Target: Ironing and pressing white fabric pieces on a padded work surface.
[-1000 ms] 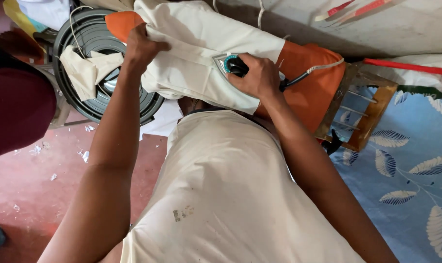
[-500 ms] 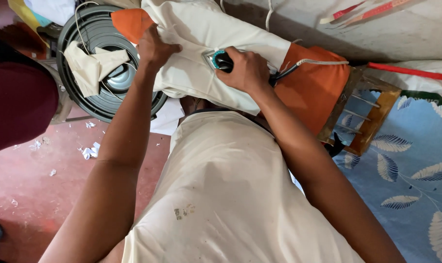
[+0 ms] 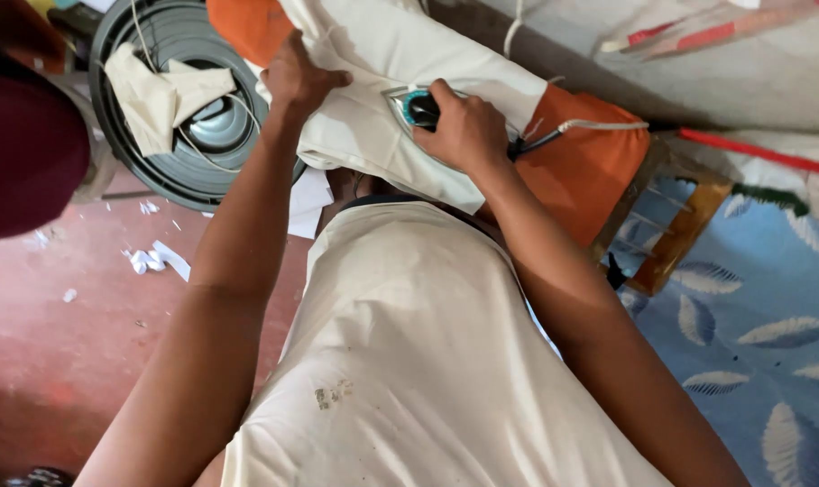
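One head-worn camera looks steeply down from close above the orange ironing pad (image 3: 590, 171). The pad sits high in view. The red floor (image 3: 76, 361) lies left of it.

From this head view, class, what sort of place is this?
Probably a home or small tailoring workroom: an iron pressed on cream cloth over an orange padded board, cloth scraps on the red floor.

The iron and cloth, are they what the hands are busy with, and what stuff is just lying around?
In use: iron in right hand; white cloth under left hand; orange padded board.

Lying about: round fan, paper scraps, blue leaf-print sheet.
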